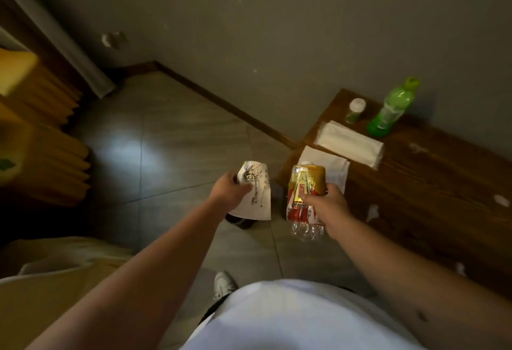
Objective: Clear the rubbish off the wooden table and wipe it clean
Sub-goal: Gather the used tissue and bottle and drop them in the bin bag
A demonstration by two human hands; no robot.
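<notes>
While the person is standing at the near left end of the wooden table [432,183], both hands are holding rubbish out over the tiled floor [166,139], clear of the tabletop. One dark, bin-like shape [241,222] is showing directly below the left hand; what it is cannot be told, but the drop probably turns on it, and the left hand is the nearer of the two.

The right hand [329,205] is closing its fingers round the middle of one crushed clear plastic bottle [304,197] with a red-and-gold label. Its long axis is running toward and away from the viewer, with the base end nearest the body. It is lying just beside the table's edge and slightly to the right of the dark shape.

The left hand [230,191] is pinching one printed white paper wrapper [256,191] at its left side, so the sheet is extending rightward from the fingers.

Four larger things are resting on the tabletop: one white folded stack of tissues [352,141], one flat white napkin [329,164], one upright green bottle [390,111] and one small white-capped jar [356,111]. Four small white scraps [372,212] are lying scattered along the wood; wiping is judged not yet begun.
</notes>
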